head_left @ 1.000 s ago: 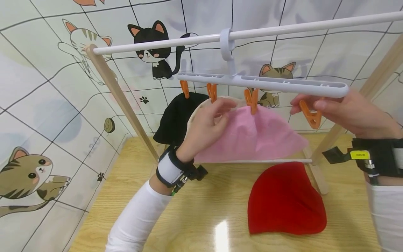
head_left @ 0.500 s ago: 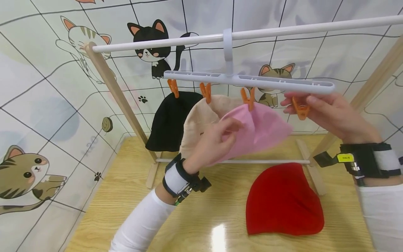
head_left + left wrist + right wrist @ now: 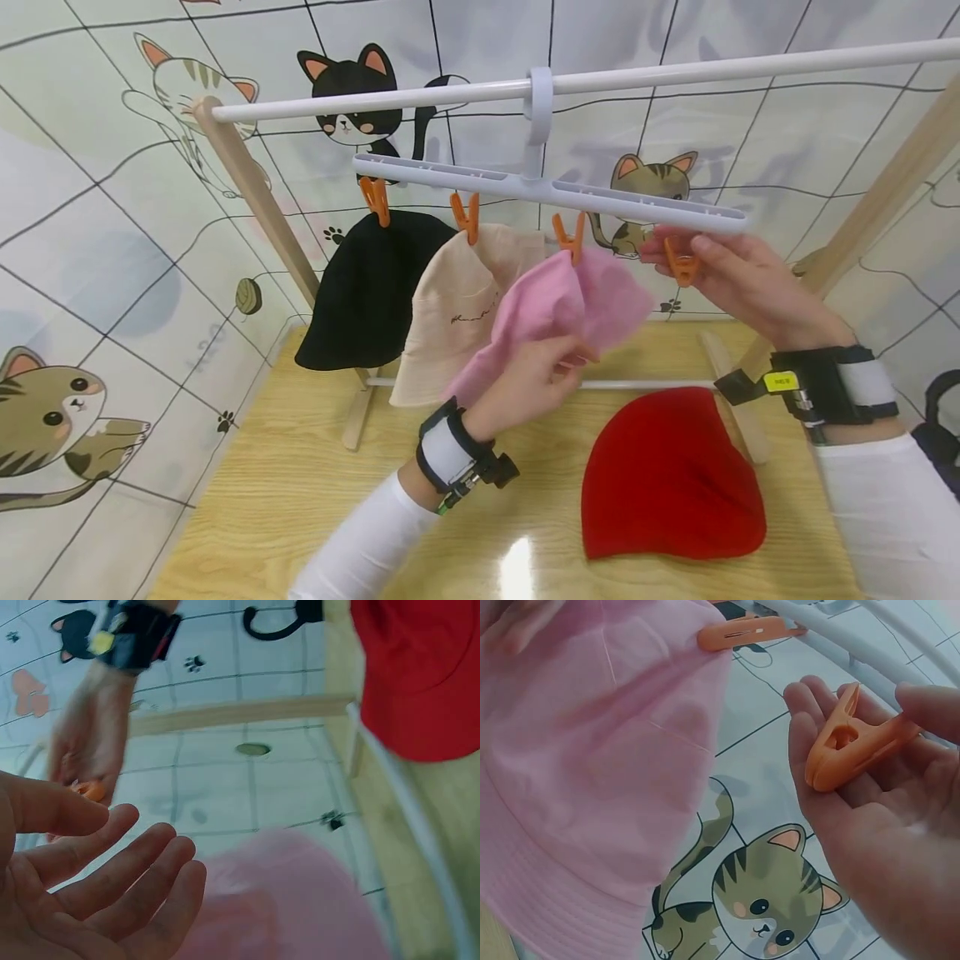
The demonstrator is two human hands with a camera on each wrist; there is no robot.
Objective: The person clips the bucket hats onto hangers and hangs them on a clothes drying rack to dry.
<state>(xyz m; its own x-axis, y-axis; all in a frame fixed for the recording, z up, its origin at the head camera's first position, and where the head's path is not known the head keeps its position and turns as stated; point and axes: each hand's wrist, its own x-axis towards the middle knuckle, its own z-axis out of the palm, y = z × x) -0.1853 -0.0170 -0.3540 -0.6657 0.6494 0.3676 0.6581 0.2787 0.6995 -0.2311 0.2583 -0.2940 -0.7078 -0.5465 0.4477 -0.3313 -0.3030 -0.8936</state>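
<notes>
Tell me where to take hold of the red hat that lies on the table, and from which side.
Grip the red hat at its wide lower edge, nearest the person, coming from above and in front. It lies flat on the table, its narrow end pointing toward the rack's low white bar, so the near edge seems the freest to pinch.

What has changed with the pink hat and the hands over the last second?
The left hand came down from the pink hat's clipped top edge to its lower brim. The pink hat now hangs from its clip. The right hand stays on the empty end clip; the red hat has not moved.
</notes>
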